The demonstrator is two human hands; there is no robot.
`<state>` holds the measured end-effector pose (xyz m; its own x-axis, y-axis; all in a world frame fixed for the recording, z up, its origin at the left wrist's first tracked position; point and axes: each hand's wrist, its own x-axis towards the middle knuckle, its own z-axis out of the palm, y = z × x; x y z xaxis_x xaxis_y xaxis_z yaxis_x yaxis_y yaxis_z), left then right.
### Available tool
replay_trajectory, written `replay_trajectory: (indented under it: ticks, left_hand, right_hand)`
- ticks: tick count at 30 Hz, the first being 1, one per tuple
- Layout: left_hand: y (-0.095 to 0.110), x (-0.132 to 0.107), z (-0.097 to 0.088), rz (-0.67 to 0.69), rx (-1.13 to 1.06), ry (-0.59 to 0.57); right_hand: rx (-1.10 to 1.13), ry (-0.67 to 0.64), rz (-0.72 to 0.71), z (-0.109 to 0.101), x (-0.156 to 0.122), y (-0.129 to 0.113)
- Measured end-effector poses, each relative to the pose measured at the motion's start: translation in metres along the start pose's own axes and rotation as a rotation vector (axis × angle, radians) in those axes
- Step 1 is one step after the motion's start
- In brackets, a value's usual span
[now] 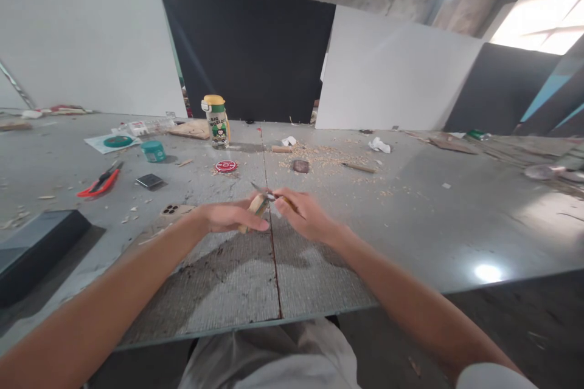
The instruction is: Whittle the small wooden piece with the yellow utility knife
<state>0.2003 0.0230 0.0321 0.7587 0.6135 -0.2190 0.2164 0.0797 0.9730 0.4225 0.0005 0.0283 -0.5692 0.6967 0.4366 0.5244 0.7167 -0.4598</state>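
My left hand (232, 216) is closed around a small pale wood piece (258, 204), with some bluish colour along its side. In my right hand (306, 213) is a carving knife (289, 203) with a brownish handle, its blade pointing left at the top of the wood piece. Whether the blade touches the wood is hard to tell, as the area is blurred and partly covered by fingers. Both hands are close together over the seam in the grey table (237, 292). Pale wood shavings (326, 161) lie scattered beyond them.
Beyond my hands stand a yellow-lidded bottle (218, 123), a red round tin (226, 166), a brown block (300, 166) and a slim wooden-handled tool (359, 167). Leftward are a teal jar (153, 151), red-handled pliers (103, 181), a phone (177, 210) and a dark box (43, 249).
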Motion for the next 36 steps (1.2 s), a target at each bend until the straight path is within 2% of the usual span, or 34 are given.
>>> replay_trajectory:
  ticks: [3, 9, 14, 19, 26, 29, 36]
  left_hand:
    - [-0.002, 0.001, -0.001, -0.01, -0.006, -0.008]
    - [-0.004, 0.0, 0.0, -0.012, -0.016, -0.05]
    - [-0.01, 0.002, -0.004, -0.016, 0.021, -0.03]
    - [-0.013, 0.003, -0.007, -0.015, 0.068, -0.041]
    - [-0.012, 0.001, -0.01, 0.003, 0.132, -0.104]
    - [-0.012, 0.0, -0.011, -0.005, 0.175, -0.09]
    - [-0.009, 0.0, -0.01, 0.025, 0.141, -0.1]
  right_hand:
    - [-0.033, -0.034, -0.039, -0.001, 0.0, 0.0]
    - [-0.137, -0.06, 0.018, -0.009, -0.001, -0.006]
    - [-0.173, -0.097, 0.001, -0.013, -0.002, -0.007]
    - [-0.232, -0.075, -0.021, -0.012, -0.003, -0.005]
    - [-0.18, -0.063, -0.06, -0.011, -0.003, -0.006]
    - [-0.195, -0.066, -0.051, -0.011, -0.004, -0.007]
    - [-0.259, -0.026, -0.061, -0.01, -0.002, -0.005]
